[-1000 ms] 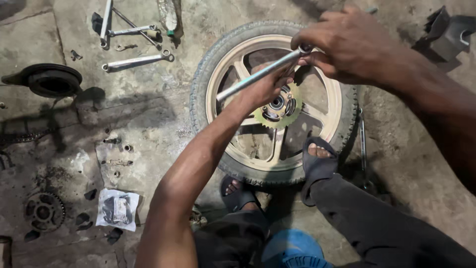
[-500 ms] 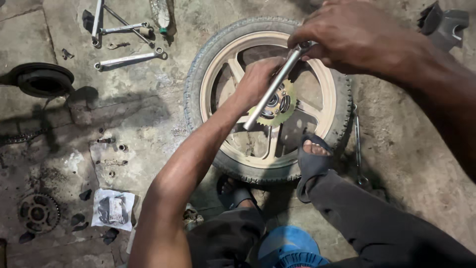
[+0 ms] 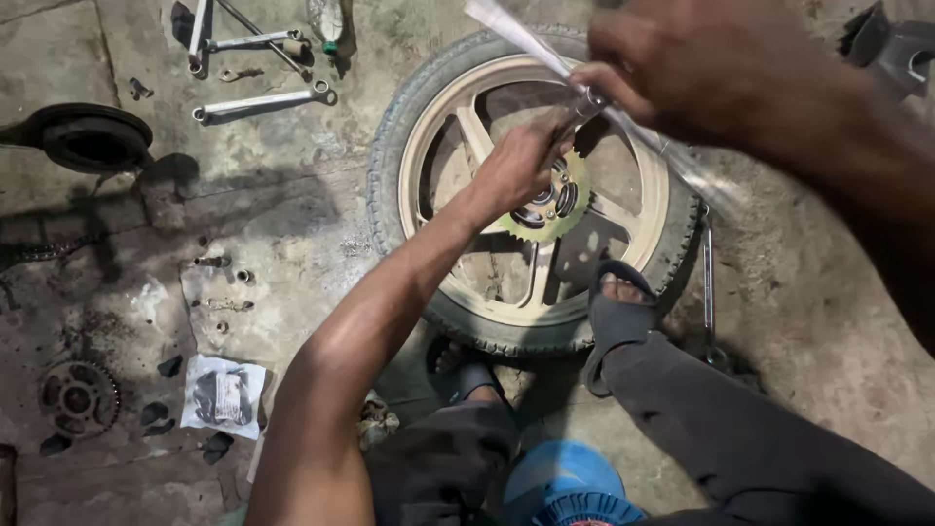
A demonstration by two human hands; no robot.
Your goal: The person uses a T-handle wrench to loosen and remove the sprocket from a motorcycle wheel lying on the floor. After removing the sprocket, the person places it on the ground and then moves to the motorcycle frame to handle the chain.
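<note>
The motorcycle wheel [image 3: 531, 200] is lying flat on the concrete floor [image 3: 292, 224], pinned at its near edge by 2 sandalled feet; the left hand [image 3: 516, 166] is pressing down at the hub, fingers curled beside the toothed sprocket [image 3: 545, 209]; whether it is pinching a socket or just steadying there, I cannot tell, since the palm is hiding the contact. The right hand [image 3: 701, 73] is wrapped tight round the long steel wrench handle [image 3: 545, 54], which is blurring as it is swinging across the rim. Doing this well, in my judgement, means keeping the tool seated square on the fastener, holding downward pressure at the hub, and pulling in smooth arcs while both feet are bracing the tyre. Off to the left, a small clear plastic packet [image 3: 224, 394] with dark parts inside is lying on the floor, rectangular, pale-edged, just beside an old sprocket [image 3: 78, 397]; 2 spanners [image 3: 263, 100] are resting further up.
</note>
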